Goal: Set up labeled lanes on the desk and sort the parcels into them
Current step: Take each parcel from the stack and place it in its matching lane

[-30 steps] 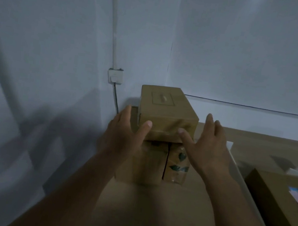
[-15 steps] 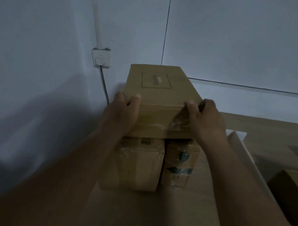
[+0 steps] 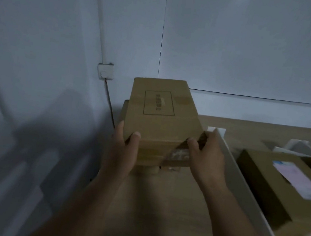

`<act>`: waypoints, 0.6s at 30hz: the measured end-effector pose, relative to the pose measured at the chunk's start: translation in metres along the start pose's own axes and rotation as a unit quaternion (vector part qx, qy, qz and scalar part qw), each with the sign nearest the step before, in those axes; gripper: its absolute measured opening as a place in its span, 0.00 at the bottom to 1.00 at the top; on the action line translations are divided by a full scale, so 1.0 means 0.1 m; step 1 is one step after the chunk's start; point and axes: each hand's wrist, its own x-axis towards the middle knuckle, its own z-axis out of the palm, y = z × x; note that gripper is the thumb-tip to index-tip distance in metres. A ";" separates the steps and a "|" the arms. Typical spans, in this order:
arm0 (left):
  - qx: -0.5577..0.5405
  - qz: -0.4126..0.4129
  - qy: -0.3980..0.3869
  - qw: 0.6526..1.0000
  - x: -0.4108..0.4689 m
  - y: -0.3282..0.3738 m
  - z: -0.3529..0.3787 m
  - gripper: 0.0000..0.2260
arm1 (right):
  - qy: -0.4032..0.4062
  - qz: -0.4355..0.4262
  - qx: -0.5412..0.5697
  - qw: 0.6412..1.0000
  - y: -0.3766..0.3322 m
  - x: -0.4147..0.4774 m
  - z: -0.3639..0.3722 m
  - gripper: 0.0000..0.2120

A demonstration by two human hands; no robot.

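1. Holding a brown parcel (image 3: 160, 122) up at the desk's (image 3: 158, 207) back left corner, right by the wall.
2. Gripped on the left side with the left hand (image 3: 124, 151), thumb hooked over the top front edge.
3. Same deal with the right hand (image 3: 207, 160) at the right front corner, fingers curled round the side.
4. Sitting over other boxes (image 3: 148, 169), mostly hidden. Can't tell if touching them or lifted clear.
5. Off to the right, past a white divider strip (image 3: 245, 181): flat carton (image 3: 264, 187) with a paper label (image 3: 298, 180).

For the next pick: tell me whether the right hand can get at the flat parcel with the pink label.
Probably not yet: the right hand grips the top box with the left hand. The flat parcel lies uncovered past the white divider.
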 end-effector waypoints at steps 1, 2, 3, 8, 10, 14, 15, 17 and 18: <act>0.006 -0.006 -0.005 1.000 -0.16 -0.06 -0.05 0.22 | -0.001 0.005 0.002 1.000 0.01 -0.19 -0.07 0.12; 0.011 -0.010 -0.009 1.000 -0.32 -0.13 -0.11 0.23 | -0.002 0.011 0.002 1.000 0.03 -0.38 -0.12 0.13; 0.012 -0.008 -0.011 1.000 -0.48 -0.21 -0.16 0.23 | -0.003 0.015 0.001 1.000 0.06 -0.57 -0.18 0.14; -0.047 -0.004 -0.028 0.998 -1.36 -0.60 -0.43 0.21 | 0.002 0.025 0.012 1.000 0.19 -1.52 -0.39 0.10; -0.055 -0.025 -0.048 0.997 -1.67 -0.79 -0.51 0.24 | -0.005 0.049 0.000 0.999 0.30 -1.86 -0.39 0.11; -0.018 -0.089 -0.075 0.993 -2.20 -1.20 -0.61 0.25 | -0.013 0.094 -0.037 0.995 0.64 -2.44 -0.30 0.14; -0.008 -0.109 -0.080 0.991 -2.32 -1.29 -0.62 0.25 | -0.015 0.104 -0.038 0.994 0.72 -2.55 -0.28 0.15; 0.003 -0.138 -0.093 0.986 -2.51 -1.45 -0.64 0.26 | -0.027 0.126 -0.036 0.991 0.87 -2.75 -0.25 0.14; 0.004 -0.150 -0.101 0.984 -2.58 -1.52 -0.64 0.26 | -0.035 0.140 -0.038 0.989 0.93 -2.82 -0.24 0.13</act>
